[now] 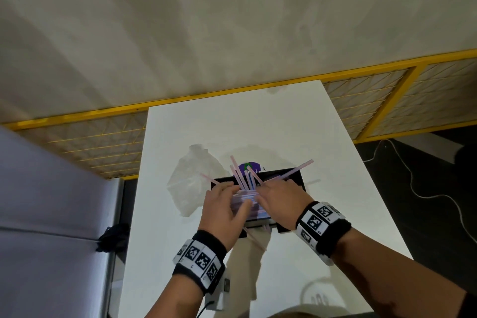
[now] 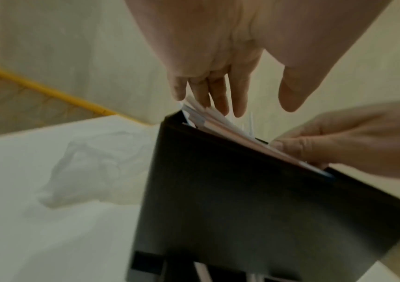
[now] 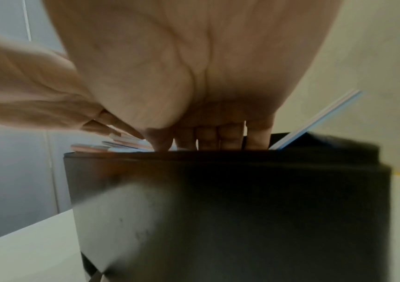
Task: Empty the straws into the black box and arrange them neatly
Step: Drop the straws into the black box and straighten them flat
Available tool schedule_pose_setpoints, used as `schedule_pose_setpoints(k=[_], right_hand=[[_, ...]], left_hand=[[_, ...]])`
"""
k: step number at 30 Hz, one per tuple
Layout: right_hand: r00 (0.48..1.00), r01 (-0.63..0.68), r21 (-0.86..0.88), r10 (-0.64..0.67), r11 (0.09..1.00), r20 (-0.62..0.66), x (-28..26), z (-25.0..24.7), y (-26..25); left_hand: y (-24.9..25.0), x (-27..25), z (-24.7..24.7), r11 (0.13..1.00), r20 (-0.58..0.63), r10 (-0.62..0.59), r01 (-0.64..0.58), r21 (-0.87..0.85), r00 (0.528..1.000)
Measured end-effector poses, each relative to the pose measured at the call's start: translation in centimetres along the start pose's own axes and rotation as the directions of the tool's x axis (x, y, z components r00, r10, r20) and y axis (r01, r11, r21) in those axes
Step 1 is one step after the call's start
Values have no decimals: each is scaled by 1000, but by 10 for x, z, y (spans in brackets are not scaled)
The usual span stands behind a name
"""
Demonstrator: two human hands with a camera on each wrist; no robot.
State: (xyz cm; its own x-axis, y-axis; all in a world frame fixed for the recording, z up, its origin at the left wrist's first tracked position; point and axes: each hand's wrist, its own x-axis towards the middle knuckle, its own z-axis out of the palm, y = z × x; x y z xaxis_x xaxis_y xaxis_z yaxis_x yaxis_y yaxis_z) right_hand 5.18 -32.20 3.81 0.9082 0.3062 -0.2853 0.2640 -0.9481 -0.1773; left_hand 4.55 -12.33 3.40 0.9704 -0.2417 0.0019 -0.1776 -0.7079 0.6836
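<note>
A black box (image 1: pixel 296 175) stands on the white table (image 1: pixel 232 124), filled with pink, blue and white straws (image 1: pixel 244 178). Several straws poke up and fan out over its far rim, and one slants out to the right (image 1: pixel 299 168). My left hand (image 1: pixel 227 199) lies flat over the left part of the pile, fingers straight and touching the straws (image 2: pixel 218 122). My right hand (image 1: pixel 276 196) presses straight fingers (image 3: pixel 208 137) down onto the straws inside the box (image 3: pixel 218 209). A loose straw (image 1: pixel 255 240) lies on the table by the near wall. The hands hide most of the pile.
An empty clear plastic bag (image 1: pixel 191 181) lies crumpled left of the box. A purple object (image 1: pixel 249 166) sits just behind it. A yellow mesh fence (image 1: pixel 374 100) runs behind the table, a cable (image 1: pixel 426 196) lies on the dark floor to the right, and a grey surface (image 1: pixel 51 214) stands to the left.
</note>
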Motion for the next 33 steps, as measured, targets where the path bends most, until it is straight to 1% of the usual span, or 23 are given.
schedule_pose_setpoints(k=[1, 2, 3, 5, 7, 9, 12, 15, 18, 20, 24, 27, 30, 33], right_hand=[[1000, 0, 7, 0, 1000, 21, 1, -2, 1], [999, 2, 13, -2, 1000, 38, 3, -4, 1], [999, 4, 20, -5, 1000, 51, 3, -7, 1], [998, 11, 33, -13, 999, 59, 3, -13, 1], [999, 22, 40, -23, 999, 24, -1, -19, -1], [999, 37, 65, -37, 997, -5, -8, -24, -3], [998, 58, 92, -58, 994, 3, -21, -28, -6], [996, 47, 97, -53, 994, 67, -27, -30, -8], [985, 25, 88, -40, 996, 168, -23, -29, -7], [973, 12, 70, -28, 997, 227, -17, -25, -7], [954, 11, -20, -5, 1000, 298, -3, -15, -6], [950, 20, -63, 1, 998, 311, 5, -12, -5], [948, 26, -60, -5, 998, 318, 12, -14, -5], [950, 24, -40, -10, 999, 312, 15, -15, -6]], left_hand=[[1, 0, 2, 992, 17, 65, -66, 107, 998], [0, -1, 3, 973, 58, 115, -124, 195, 992], [0, -1, 5, 952, 128, 130, -160, 262, 983], [-5, -1, 11, 922, 264, 86, -177, 345, 961], [-11, 1, 14, 905, 305, 67, -186, 383, 950], [-14, 4, 14, 885, 322, 88, -222, 409, 943], [-13, 11, 14, 839, 361, 92, -267, 473, 928], [-10, 20, 16, 844, 382, 36, -233, 483, 923], [-7, 29, 16, 852, 431, -41, -194, 486, 902], [-6, 32, 15, 849, 443, -59, -189, 494, 894], [-4, 35, 13, 843, 428, -15, -219, 491, 904], [-4, 34, 11, 842, 410, 27, -242, 483, 912], [-4, 30, 8, 852, 373, 95, -268, 449, 923], [-6, 23, 8, 855, 382, 148, -312, 415, 912]])
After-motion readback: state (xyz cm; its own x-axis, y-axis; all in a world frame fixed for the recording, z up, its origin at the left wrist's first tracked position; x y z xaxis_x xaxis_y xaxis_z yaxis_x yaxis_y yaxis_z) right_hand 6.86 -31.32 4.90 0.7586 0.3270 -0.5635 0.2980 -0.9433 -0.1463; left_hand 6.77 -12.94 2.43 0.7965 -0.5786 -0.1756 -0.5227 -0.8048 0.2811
